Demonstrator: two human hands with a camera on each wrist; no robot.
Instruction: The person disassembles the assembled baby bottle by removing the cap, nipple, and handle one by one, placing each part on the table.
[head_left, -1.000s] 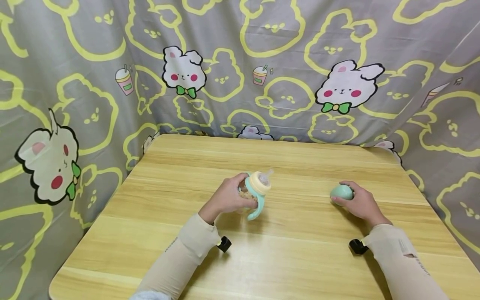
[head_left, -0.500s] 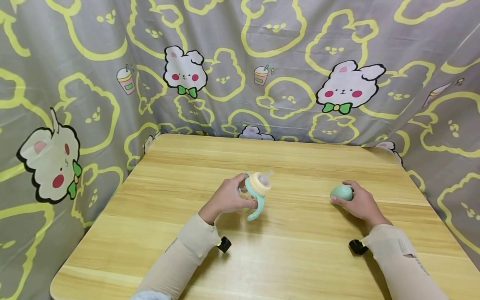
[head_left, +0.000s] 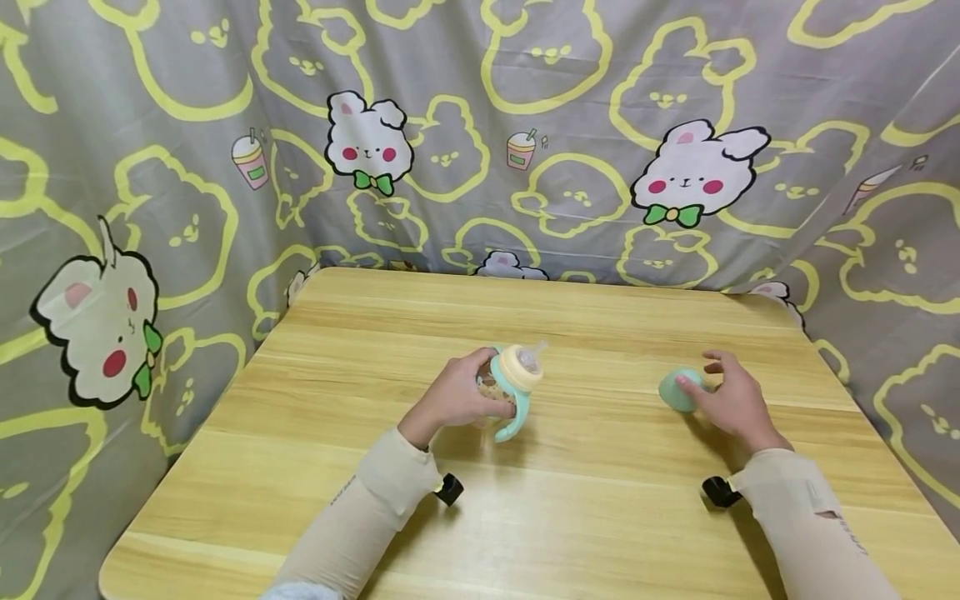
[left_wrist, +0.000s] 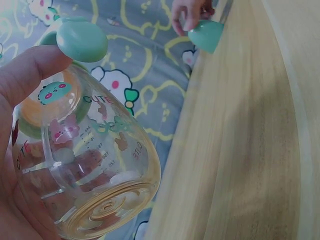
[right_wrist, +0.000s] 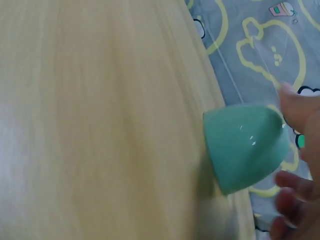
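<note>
My left hand (head_left: 461, 392) grips a clear baby bottle (left_wrist: 107, 145) round its body. The bottle has a mint handle (head_left: 513, 423), a cream collar (head_left: 520, 367) and a clear nipple at the upper right. It leans to the right over the table, and its round base and printed figures show in the left wrist view. On the right, a glossy mint bottle cap (right_wrist: 245, 147) stands with its wide rim down on the table. My right hand (head_left: 738, 404) is beside it with fingers spread; the thumb overlaps the cap in the head view, while the other fingers stand away from it.
A wood-grain table (head_left: 585, 517) lies under both hands. Grey curtains (head_left: 465, 100) with yellow outlines and rabbit faces hang along its back and sides. Small black blocks (head_left: 448, 489) are fixed at both wrists.
My right hand has loosened its hold on the cap and drawn slightly right, its fingers opening. The cap has tipped to sit rim down. The left hand and bottle have stayed put.
</note>
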